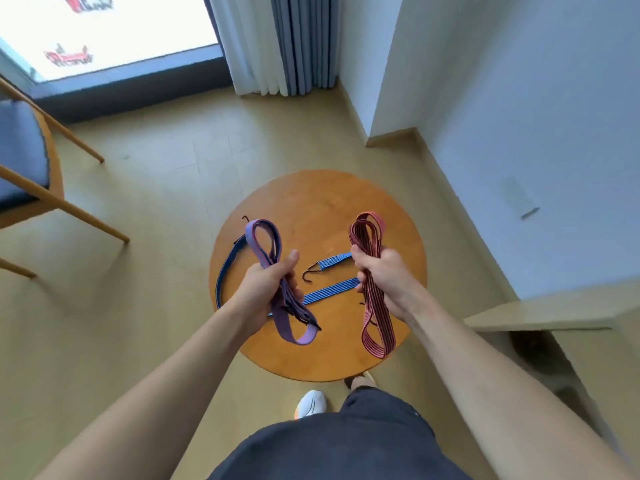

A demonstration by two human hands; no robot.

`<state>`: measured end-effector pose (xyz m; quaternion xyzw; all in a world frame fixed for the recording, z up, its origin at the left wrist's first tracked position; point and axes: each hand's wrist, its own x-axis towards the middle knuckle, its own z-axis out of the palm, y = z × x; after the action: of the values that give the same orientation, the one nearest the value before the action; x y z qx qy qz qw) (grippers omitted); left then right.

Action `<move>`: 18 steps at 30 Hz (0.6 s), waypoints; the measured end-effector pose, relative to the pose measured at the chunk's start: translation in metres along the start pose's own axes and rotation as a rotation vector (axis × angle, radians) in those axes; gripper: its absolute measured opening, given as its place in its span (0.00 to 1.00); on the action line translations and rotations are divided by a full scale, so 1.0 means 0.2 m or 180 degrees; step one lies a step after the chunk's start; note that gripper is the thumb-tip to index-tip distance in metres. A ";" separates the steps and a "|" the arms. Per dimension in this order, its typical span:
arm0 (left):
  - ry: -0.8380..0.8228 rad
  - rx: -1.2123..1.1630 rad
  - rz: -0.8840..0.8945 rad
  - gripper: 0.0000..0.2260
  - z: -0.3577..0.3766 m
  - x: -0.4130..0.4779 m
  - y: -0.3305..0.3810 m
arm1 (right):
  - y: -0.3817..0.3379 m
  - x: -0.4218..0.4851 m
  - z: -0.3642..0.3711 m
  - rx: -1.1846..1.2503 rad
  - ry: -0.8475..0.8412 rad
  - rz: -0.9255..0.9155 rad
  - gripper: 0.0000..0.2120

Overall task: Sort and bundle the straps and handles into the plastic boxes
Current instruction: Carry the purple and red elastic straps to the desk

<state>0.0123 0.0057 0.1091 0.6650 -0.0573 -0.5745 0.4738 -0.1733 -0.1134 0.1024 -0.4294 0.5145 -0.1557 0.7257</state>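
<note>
My left hand [268,287] grips a folded purple strap [258,240] above the round wooden table [311,199]; its loops stick out above and below my fist, and black hooks hang at the lower end. My right hand [384,275] grips a folded red striped elastic strap [367,233], looped the same way. On the table between my hands lies a blue striped elastic strap [329,291] with black hooks. A dark blue strap [225,271] curves along the table's left edge. No plastic box is in view.
A wooden chair [27,174] with a blue cushion stands at the left. Curtains [277,43] hang by the window at the back. A white wall [519,116] and a low ledge [540,317] close in on the right. My white shoe [311,403] is under the table's near edge.
</note>
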 end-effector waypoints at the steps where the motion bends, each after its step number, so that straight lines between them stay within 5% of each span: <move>1: -0.0091 0.0136 0.0032 0.17 0.03 -0.03 -0.01 | 0.02 -0.08 -0.04 -0.0143 0.0193 -0.0119 0.07; 9: -0.0940 0.1077 0.0449 0.15 0.47 -0.24 -0.10 | 0.25 -0.79 -0.46 -0.0015 0.1702 -0.0477 0.14; 18: -0.2030 0.1780 0.1092 0.19 1.22 -0.72 -0.36 | 0.60 -1.67 -0.89 0.1040 0.3141 -0.0799 0.15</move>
<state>-0.2691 -0.0047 0.1875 0.5381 -0.4624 -0.6263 0.3230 -0.4972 0.0961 0.1947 -0.2448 0.7083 -0.5029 0.4307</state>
